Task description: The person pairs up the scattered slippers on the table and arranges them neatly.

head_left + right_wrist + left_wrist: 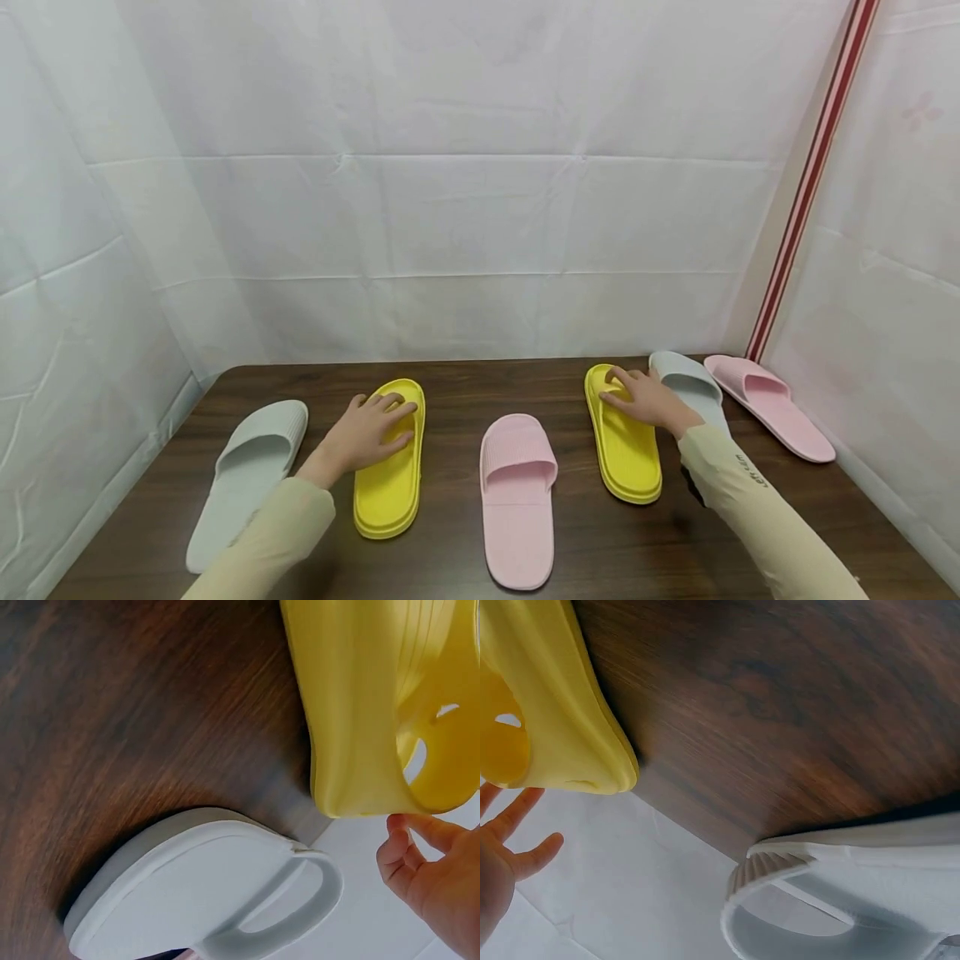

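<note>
My left hand (pixel 367 433) lies over the strap of a yellow slipper (pixel 386 504), its fingers spread. In the left wrist view those fingers come right up to the strap's top edge. Farther right, my right hand (pixel 651 402) reaches over the toe end of a second yellow slipper (pixel 632 467). Its fingers are loosely bent, with fingertips at the strap in the right wrist view. Both yellow slippers lie on the dark wooden table (pixel 450 500), toes pointing away. Between them lies a pink slipper (pixel 517 542), touched by neither hand.
A pale grey slipper (pixel 262 425) lies left of my left hand. Another grey slipper (pixel 678 367) is partly hidden behind my right forearm, with a pink slipper (pixel 787 417) beside it near the right edge. White cloth (pixel 465 217) hangs behind the table and along both sides.
</note>
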Demonstrator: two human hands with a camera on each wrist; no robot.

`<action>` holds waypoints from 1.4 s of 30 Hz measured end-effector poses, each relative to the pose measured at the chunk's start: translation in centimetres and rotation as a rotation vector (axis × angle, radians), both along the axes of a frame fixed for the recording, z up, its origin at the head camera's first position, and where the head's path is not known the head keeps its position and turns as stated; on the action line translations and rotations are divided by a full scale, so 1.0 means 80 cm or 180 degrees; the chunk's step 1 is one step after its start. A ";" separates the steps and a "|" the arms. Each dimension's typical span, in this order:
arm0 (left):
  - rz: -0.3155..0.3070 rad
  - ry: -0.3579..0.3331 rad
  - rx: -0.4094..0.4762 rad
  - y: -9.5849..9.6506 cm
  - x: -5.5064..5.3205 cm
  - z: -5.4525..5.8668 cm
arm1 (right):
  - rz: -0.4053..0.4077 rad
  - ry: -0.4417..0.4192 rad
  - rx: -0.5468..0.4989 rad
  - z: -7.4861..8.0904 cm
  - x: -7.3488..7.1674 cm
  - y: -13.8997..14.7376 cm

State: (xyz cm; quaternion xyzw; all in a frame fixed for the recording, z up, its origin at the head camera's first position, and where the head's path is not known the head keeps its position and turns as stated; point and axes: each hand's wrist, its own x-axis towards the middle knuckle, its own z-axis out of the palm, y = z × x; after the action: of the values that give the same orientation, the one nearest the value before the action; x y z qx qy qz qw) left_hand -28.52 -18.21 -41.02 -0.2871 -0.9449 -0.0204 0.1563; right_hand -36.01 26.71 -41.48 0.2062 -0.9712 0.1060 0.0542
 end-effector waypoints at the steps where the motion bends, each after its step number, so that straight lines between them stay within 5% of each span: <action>1: -0.0002 -0.0017 0.0018 -0.001 0.000 0.001 | 0.0013 -0.0004 -0.0017 0.000 0.001 0.001; 9: 0.0152 -0.0196 0.0093 -0.001 -0.008 -0.001 | 0.0052 -0.0006 -0.0108 -0.003 -0.001 0.014; 20: 0.0408 -0.0830 0.0214 -0.005 -0.019 0.000 | 0.0040 -0.0191 -0.0293 -0.016 -0.006 0.026; 42: 0.0347 -0.0894 0.0337 -0.025 -0.012 -0.005 | -0.0040 -0.0204 -0.0428 -0.025 -0.002 0.033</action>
State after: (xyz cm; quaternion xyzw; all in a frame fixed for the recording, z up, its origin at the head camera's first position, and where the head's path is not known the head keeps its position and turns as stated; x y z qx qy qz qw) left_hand -29.49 -20.19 -41.39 -0.2211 -0.9692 -0.1016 0.0383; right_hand -36.16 29.39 -43.45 0.1925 -0.9644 0.1772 0.0375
